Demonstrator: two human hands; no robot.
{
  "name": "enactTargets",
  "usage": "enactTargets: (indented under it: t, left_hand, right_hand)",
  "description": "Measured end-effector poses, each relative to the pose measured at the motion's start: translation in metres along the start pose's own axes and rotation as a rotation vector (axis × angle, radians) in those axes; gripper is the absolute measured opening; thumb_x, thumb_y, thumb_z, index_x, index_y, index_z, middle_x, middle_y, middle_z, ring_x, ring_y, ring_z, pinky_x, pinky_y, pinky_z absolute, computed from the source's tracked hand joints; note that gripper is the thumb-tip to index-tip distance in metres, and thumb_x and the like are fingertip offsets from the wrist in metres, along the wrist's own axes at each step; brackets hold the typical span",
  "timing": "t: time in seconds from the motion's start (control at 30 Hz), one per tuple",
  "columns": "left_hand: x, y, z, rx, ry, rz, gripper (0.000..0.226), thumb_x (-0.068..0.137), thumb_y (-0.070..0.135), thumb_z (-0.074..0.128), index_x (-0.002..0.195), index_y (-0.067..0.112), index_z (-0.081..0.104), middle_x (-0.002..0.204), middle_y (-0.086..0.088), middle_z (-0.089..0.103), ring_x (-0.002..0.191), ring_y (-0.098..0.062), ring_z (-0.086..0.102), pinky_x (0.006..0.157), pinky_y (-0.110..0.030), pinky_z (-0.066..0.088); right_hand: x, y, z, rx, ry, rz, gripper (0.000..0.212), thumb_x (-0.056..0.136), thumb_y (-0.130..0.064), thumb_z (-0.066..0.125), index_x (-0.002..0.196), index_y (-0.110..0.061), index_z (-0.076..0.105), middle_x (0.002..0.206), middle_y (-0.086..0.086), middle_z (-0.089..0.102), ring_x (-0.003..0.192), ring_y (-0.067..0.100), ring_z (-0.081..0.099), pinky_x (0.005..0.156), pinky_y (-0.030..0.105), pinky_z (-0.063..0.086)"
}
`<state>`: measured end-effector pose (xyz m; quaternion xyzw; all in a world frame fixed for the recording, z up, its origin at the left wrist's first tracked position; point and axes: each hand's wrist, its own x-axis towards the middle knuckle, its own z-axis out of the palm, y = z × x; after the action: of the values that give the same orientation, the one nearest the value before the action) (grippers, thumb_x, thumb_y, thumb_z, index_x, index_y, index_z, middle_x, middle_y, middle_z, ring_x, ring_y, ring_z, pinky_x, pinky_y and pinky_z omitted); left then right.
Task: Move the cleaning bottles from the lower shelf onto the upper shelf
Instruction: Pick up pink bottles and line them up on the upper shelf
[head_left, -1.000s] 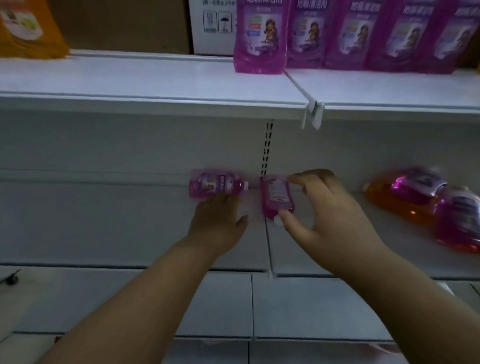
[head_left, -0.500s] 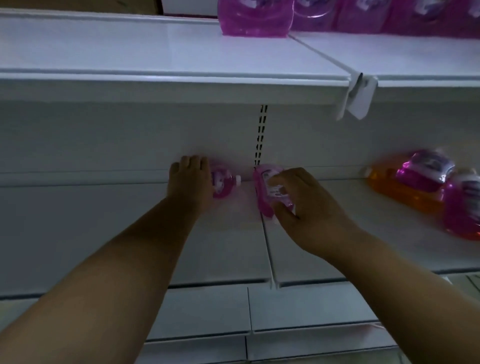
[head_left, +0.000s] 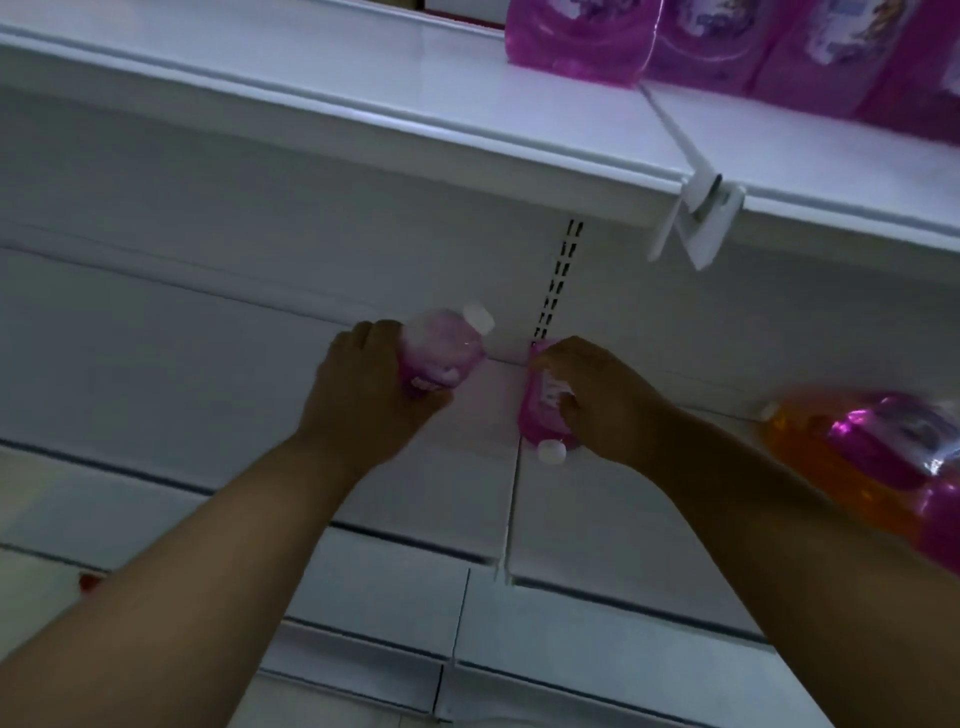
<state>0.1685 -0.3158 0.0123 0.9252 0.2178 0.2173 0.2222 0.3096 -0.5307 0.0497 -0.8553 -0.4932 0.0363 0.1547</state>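
- The left hand (head_left: 366, 397) is wrapping around a small pink bottle (head_left: 441, 353), fingers curled over the far side and thumb underneath; the bottle is tilting up off the lower shelf (head_left: 260, 415) with its white cap (head_left: 479, 317) pointing up and to the right.
- The right hand (head_left: 597, 400) is closing over a second pink bottle (head_left: 543, 410), which is lying on the lower shelf along the seam between two panels, its white cap (head_left: 551, 451) pointing toward the person; whether it is clear of the surface, I cannot tell.
- To do this lift well, each hand should be squeezing the body of its bottle, not the cap, since a soft plastic wall is likely to slip.
- The upper shelf (head_left: 363, 98) is sitting above with a jutting front lip, so the bottles should be coming outward first, then rising, to avoid knocking its edge or the white divider clip (head_left: 696, 218).
- Open space is lying on the upper shelf left of the purple pouches (head_left: 727, 41), a sensible landing spot.
- Orange and pink bottles (head_left: 872, 462) are waiting at the right on the lower shelf, blurred.
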Motion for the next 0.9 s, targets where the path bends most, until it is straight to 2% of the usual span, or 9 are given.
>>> enactTargets:
  t: [0.07,0.13,0.23,0.33,0.43,0.5,0.63,0.8,0.9]
  left_hand:
    - [-0.034,0.014,-0.010,-0.301,-0.017,-0.127,0.020,0.065,0.042,0.068,0.067,0.023,0.062,0.062,0.001,0.066,0.058,-0.019,0.066,0.052,-0.028,0.046]
    - [-0.064,0.031,-0.015,-0.548,0.009,-0.202,0.013,0.066,0.030,0.071,0.066,0.025,0.059,0.053,0.005,0.063,0.044,-0.009,0.060,0.041,-0.022,0.041]
    - [-0.098,0.049,-0.014,-0.638,0.163,-0.271,0.043,0.067,0.015,0.086,0.091,0.033,0.055,0.076,0.025,0.069,0.066,0.009,0.066,0.047,-0.006,0.044]
    - [-0.114,0.057,-0.005,-0.668,0.221,-0.321,0.052,0.069,0.008,0.087,0.100,0.033,0.054,0.090,0.013,0.070,0.078,0.009,0.067,0.060,-0.005,0.046]
    - [-0.125,0.065,0.003,-0.680,0.221,-0.340,0.053,0.070,0.007,0.087,0.100,0.035,0.054,0.096,0.011,0.068,0.079,0.009,0.067,0.063,-0.004,0.046]
    - [-0.132,0.069,0.008,-0.680,0.223,-0.352,0.053,0.070,0.009,0.088,0.100,0.037,0.054,0.095,0.013,0.069,0.080,0.011,0.067,0.063,-0.003,0.045]
    - [-0.141,0.073,0.016,-0.664,0.239,-0.383,0.057,0.070,0.011,0.090,0.100,0.042,0.054,0.098,0.014,0.068,0.083,0.012,0.065,0.064,-0.003,0.046]
    - [-0.141,0.075,0.016,-0.659,0.259,-0.391,0.057,0.068,0.017,0.091,0.101,0.045,0.053,0.099,0.017,0.067,0.086,0.011,0.065,0.065,-0.003,0.047]
    - [-0.138,0.074,0.015,-0.651,0.257,-0.399,0.056,0.069,0.021,0.091,0.100,0.048,0.052,0.097,0.020,0.067,0.084,0.014,0.064,0.061,-0.001,0.045]
  right_hand:
    - [0.014,0.021,0.000,-0.081,-0.113,-0.073,0.051,0.080,0.009,0.065,0.131,0.005,0.058,0.132,0.029,0.055,0.119,0.044,0.053,0.103,0.042,0.039]
    - [0.026,0.040,0.001,-0.190,-0.229,-0.134,0.056,0.085,-0.002,0.070,0.138,0.000,0.052,0.142,0.027,0.049,0.126,0.043,0.049,0.107,0.042,0.035]
    - [0.043,0.058,0.010,-0.331,-0.361,-0.239,0.061,0.098,-0.026,0.061,0.150,-0.013,0.033,0.159,0.015,0.029,0.145,0.032,0.030,0.117,0.034,0.022]
    - [0.052,0.052,0.011,-0.557,-0.527,-0.235,0.060,0.105,-0.041,0.040,0.157,-0.023,0.017,0.166,0.006,0.014,0.152,0.025,0.014,0.120,0.034,0.015]
    - [0.054,0.039,0.002,-0.648,-0.583,-0.239,0.059,0.099,-0.043,0.052,0.152,-0.022,0.036,0.156,0.009,0.038,0.142,0.034,0.035,0.113,0.041,0.033]
    - [0.052,0.029,-0.003,-0.678,-0.619,-0.225,0.065,0.091,-0.040,0.061,0.150,-0.022,0.038,0.151,0.009,0.042,0.133,0.034,0.039,0.107,0.038,0.038]
    - [0.035,0.032,-0.009,-0.756,-0.553,-0.210,0.101,0.045,-0.077,0.063,0.127,-0.019,0.057,0.123,0.012,0.051,0.112,0.031,0.048,0.095,0.039,0.043]
    - [0.016,0.068,0.001,-0.344,-0.368,-0.089,0.084,0.050,-0.072,0.084,0.101,-0.025,0.037,0.088,-0.006,0.051,0.074,0.010,0.047,0.059,0.027,0.035]
    - [0.001,0.071,0.016,-0.222,-0.241,-0.053,0.086,0.056,-0.068,0.084,0.105,-0.021,0.031,0.074,-0.010,0.041,0.069,0.015,0.048,0.055,0.029,0.032]
